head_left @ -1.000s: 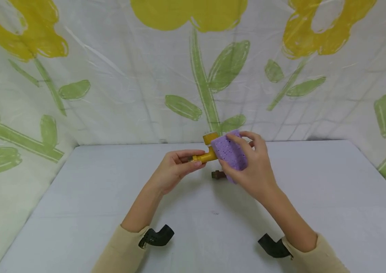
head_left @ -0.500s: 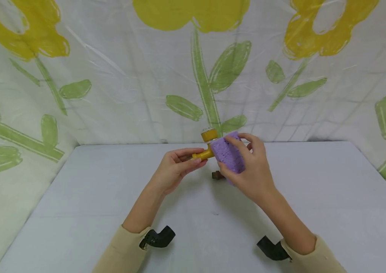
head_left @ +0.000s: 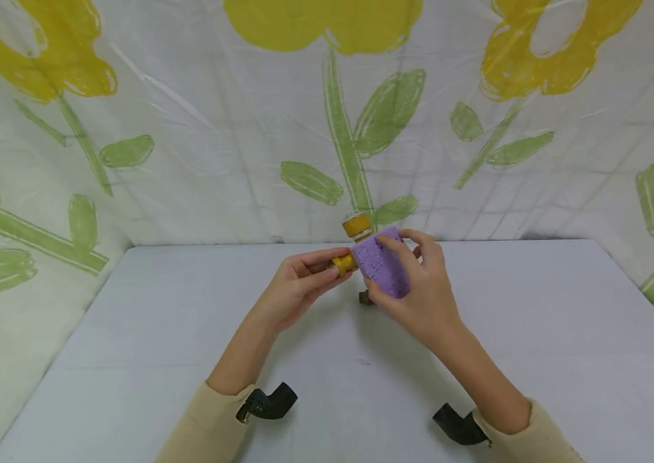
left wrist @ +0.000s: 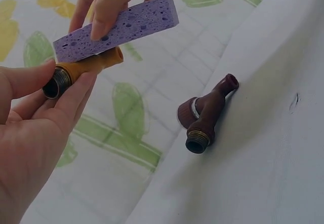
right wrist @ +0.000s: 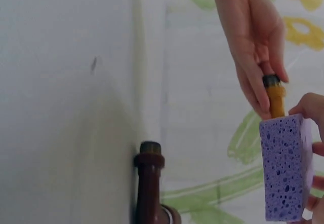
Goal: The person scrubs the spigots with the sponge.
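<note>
Above the table, my left hand (head_left: 300,283) pinches a yellow tap (head_left: 357,225) by its threaded end, between thumb and fingers. The tap's round knob points up and away in the head view. My right hand (head_left: 422,289) holds a purple sponge (head_left: 383,262) by its edges, laid against the tap's body and covering much of it. In the left wrist view the sponge (left wrist: 119,29) lies along the top of the yellow tap (left wrist: 83,68), whose dark threaded mouth faces the camera. A dark red tap (left wrist: 206,110) rests on the table behind the hands, mostly hidden by the sponge in the head view.
The white table (head_left: 188,411) ends at a backdrop (head_left: 217,148) painted with yellow flowers and green leaves. A black curved piece (head_left: 269,402) sits at the left sleeve cuff, and a similar black piece (head_left: 460,424) at the right cuff.
My right hand has moved the sponge slightly left along the yellow tap, covering more of its body. The tap's knob end has risen a little and come into fuller view.
</note>
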`<control>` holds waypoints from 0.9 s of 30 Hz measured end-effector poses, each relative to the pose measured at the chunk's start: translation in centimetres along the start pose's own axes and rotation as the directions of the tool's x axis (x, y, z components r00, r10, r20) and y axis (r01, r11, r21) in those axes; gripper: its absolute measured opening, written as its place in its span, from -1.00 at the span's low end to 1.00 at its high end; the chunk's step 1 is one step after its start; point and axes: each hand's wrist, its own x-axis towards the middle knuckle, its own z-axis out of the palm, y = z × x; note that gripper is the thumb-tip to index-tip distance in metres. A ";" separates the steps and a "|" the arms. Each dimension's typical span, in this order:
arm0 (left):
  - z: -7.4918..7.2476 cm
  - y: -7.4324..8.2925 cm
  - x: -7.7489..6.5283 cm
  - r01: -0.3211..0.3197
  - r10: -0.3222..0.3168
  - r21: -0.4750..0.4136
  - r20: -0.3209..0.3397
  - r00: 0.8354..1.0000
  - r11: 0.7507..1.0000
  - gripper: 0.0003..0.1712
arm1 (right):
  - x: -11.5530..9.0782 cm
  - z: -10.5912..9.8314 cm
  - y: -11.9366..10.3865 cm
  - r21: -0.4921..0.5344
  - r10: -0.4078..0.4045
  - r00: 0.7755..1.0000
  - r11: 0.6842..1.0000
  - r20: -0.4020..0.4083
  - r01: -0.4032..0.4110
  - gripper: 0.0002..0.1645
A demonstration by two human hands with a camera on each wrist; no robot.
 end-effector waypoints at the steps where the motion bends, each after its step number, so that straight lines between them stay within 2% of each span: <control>1: 0.0 -0.1 0.0 -0.006 0.006 0.003 0.000 1.000 1.000 -0.46 | -0.1 0.1 -0.1 0.003 -0.003 1.000 1.000 0.011 0.003 -0.27; 6: 0.1 -0.1 0.0 -0.011 0.011 0.011 -0.003 1.000 1.000 -0.45 | -0.1 0.1 -0.3 -0.013 -0.027 0.999 1.000 0.018 0.027 -0.27; 11: 0.2 0.0 0.1 0.000 0.000 0.008 -0.009 1.000 1.000 -0.45 | 0.1 0.0 0.0 -0.011 0.008 1.000 1.000 -0.017 -0.008 -0.27; 18: 0.1 0.0 -0.1 -0.006 0.007 0.016 -0.024 1.000 1.000 -0.42 | -0.3 0.5 -0.6 -0.003 -0.032 0.999 0.999 0.041 0.033 -0.24; 23: 0.0 0.0 -0.1 -0.017 0.017 -0.001 -0.023 1.000 1.000 -0.42 | -0.1 0.4 -0.4 -0.018 -0.028 0.999 0.999 0.019 0.028 -0.24; 27: 0.0 0.1 -0.1 -0.026 0.026 -0.005 -0.020 0.999 1.000 -0.41 | -0.1 0.3 -0.4 0.021 -0.026 0.999 0.999 0.031 0.025 -0.26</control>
